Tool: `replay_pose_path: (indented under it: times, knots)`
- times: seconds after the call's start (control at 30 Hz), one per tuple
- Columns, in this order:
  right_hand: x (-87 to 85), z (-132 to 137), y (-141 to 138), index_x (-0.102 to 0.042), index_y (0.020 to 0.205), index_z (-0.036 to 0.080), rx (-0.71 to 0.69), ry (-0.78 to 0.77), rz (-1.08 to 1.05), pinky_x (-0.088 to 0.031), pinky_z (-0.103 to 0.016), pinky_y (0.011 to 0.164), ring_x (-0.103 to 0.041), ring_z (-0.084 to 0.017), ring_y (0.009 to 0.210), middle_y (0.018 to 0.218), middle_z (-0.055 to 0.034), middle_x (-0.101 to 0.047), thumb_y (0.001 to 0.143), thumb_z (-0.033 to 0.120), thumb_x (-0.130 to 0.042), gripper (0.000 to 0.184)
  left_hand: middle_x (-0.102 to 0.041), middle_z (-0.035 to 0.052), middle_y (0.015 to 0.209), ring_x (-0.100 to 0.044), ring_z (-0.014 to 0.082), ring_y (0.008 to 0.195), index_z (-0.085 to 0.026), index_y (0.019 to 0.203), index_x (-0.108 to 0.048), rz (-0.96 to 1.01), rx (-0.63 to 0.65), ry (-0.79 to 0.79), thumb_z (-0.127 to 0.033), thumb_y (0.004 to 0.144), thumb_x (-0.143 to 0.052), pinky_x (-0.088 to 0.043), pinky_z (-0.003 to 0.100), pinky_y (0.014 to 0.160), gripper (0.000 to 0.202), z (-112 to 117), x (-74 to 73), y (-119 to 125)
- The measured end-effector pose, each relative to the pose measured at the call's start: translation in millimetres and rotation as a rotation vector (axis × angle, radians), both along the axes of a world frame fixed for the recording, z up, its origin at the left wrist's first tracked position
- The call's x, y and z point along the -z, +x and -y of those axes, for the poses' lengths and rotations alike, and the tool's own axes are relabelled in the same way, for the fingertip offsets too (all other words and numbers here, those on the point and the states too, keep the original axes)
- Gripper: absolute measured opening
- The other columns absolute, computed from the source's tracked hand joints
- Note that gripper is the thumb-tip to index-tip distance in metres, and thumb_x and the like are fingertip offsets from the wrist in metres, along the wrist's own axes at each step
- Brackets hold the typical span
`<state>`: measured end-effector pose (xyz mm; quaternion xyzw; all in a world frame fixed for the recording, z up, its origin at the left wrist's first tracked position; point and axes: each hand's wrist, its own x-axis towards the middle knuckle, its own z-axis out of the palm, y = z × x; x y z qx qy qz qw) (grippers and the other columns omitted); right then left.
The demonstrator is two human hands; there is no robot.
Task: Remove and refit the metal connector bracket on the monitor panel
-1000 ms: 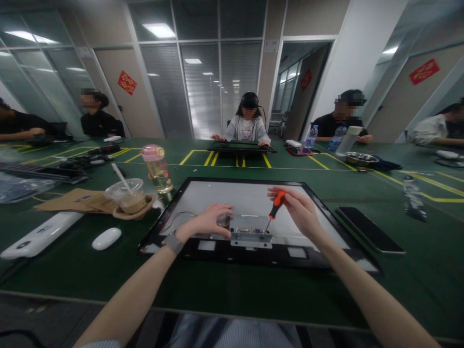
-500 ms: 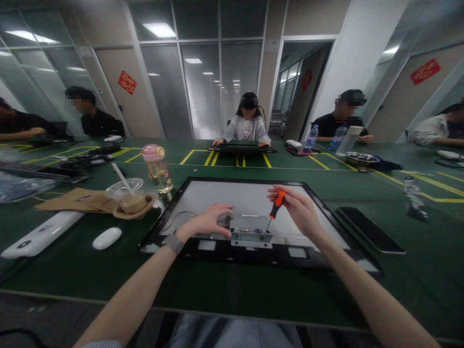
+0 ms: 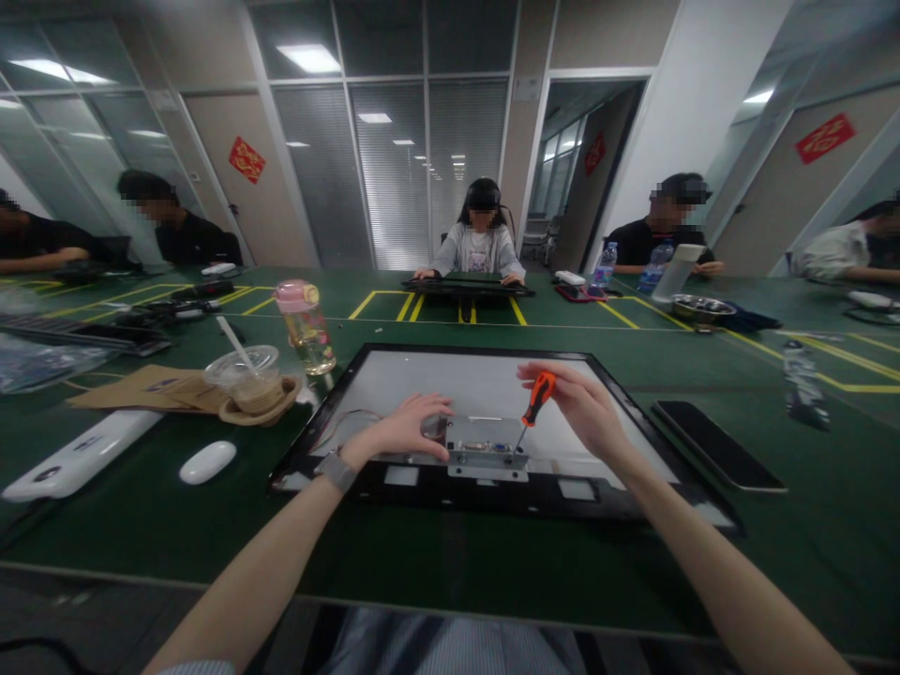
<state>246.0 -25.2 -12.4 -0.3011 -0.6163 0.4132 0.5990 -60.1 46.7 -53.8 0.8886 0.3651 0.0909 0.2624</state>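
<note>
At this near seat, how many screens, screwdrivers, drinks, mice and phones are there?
Screens: 1, the monitor panel
Screwdrivers: 1, the orange-handled screwdriver in the right hand
Drinks: 2, the lidded cup and the pink-capped bottle
Mice: 1, the white mouse
Phones: 1, the black phone
Total: 6

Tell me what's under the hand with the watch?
A small round shiny piece peeks out under the left hand, beside the metal box on the monitor's grey back. The fingers cover most of it, so what it is cannot be told.
</note>
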Motion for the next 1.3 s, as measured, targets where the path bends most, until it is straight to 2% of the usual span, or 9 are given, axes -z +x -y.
replay_pose_path:
  times: [0.13,0.3,0.47,0.57,0.77,0.9,0.97,1.17,1.3]
  knots:
    - [0.0,1.2,0.0,-0.074,0.114,0.027,-0.007,-0.014,0.037,-0.053,-0.047,0.092,-0.070,-0.025,0.094,0.098,-0.0062,-0.076,0.091,0.040,-0.063,0.029,-0.039,0.0054,0.158,-0.024,0.0311,0.151,-0.029,0.134,-0.056,-0.007,-0.002,-0.004,-0.060,0.068,-0.081,-0.009,0.052,0.126,0.077,1.0,-1.5,0.5]
    - [1.1,1.3,1.3,-0.079,0.094,0.028,0.138,0.062,0.147,-0.056,-0.035,0.075,-0.065,-0.020,0.084,0.094,-0.0034,-0.069,0.081,0.039,-0.077,0.017,-0.038,0.0053,0.158,-0.023,0.0310,0.152,-0.029,0.135,-0.055,-0.003,0.004,0.003,-0.065,0.068,-0.078,-0.008,0.051,0.126,0.079,-1.0,1.3,-0.6]
    - [0.5,1.4,0.2,-0.076,0.108,0.029,0.052,0.070,0.137,-0.052,-0.044,0.092,-0.067,-0.025,0.100,0.105,-0.0064,-0.073,0.095,0.042,-0.058,0.026,-0.038,0.0054,0.159,-0.023,0.0313,0.152,-0.029,0.135,-0.055,-0.012,0.006,0.009,-0.064,0.068,-0.079,-0.008,0.051,0.126,0.079,-1.4,2.0,-1.1]
    - [0.4,2.3,-1.1,-0.073,0.116,0.029,0.000,0.029,0.113,-0.051,-0.046,0.094,-0.069,-0.025,0.100,0.105,-0.0065,-0.075,0.095,0.041,-0.058,0.028,-0.038,0.0055,0.159,-0.023,0.0308,0.151,-0.029,0.136,-0.055,-0.009,0.007,0.011,-0.062,0.069,-0.079,-0.008,0.052,0.126,0.078,-1.2,1.7,-0.9]
    - [0.6,2.3,1.2,-0.078,0.093,0.028,0.190,0.100,0.207,-0.055,-0.039,0.078,-0.066,-0.022,0.087,0.094,-0.0041,-0.071,0.084,0.041,-0.072,0.016,-0.038,0.0050,0.159,-0.022,0.0309,0.152,-0.030,0.135,-0.055,-0.006,0.004,-0.002,-0.064,0.068,-0.078,-0.006,0.052,0.126,0.080,-0.9,0.8,-0.4]
    - [-1.0,2.7,0.5,-0.076,0.106,0.028,0.108,0.077,0.191,-0.052,-0.046,0.094,-0.067,-0.026,0.104,0.108,-0.0064,-0.074,0.094,0.043,-0.058,0.026,-0.038,0.0058,0.158,-0.024,0.0305,0.151,-0.029,0.134,-0.056,-0.009,0.007,0.006,-0.063,0.068,-0.079,-0.009,0.050,0.126,0.078,0.1,-0.4,0.1]
    - [-2.1,3.2,-0.6,-0.075,0.109,0.028,0.053,0.035,0.133,-0.052,-0.048,0.096,-0.069,-0.027,0.104,0.110,-0.0070,-0.075,0.093,0.043,-0.059,0.027,-0.038,0.0061,0.158,-0.024,0.0308,0.151,-0.029,0.134,-0.056,-0.009,0.004,0.004,-0.063,0.068,-0.079,-0.008,0.050,0.126,0.078,0.3,-0.5,0.0]
    - [-4.6,3.7,-2.8,-0.078,0.084,0.026,0.112,0.031,0.079,-0.056,-0.040,0.077,-0.066,-0.021,0.082,0.084,-0.0036,-0.070,0.078,0.039,-0.078,0.014,-0.037,0.0049,0.159,-0.022,0.0309,0.152,-0.031,0.136,-0.054,0.002,0.019,-0.004,-0.067,0.068,-0.077,-0.006,0.051,0.126,0.080,-1.5,2.3,-1.8]
    - [-4.9,4.3,-5.1,-0.078,0.085,0.028,0.124,0.034,0.061,-0.055,-0.039,0.075,-0.063,-0.021,0.085,0.090,-0.0047,-0.066,0.080,0.045,-0.075,0.018,-0.037,0.0054,0.159,-0.022,0.0312,0.152,-0.031,0.137,-0.054,0.010,0.021,-0.002,-0.067,0.068,-0.076,-0.007,0.051,0.126,0.080,-2.8,3.7,-2.7]
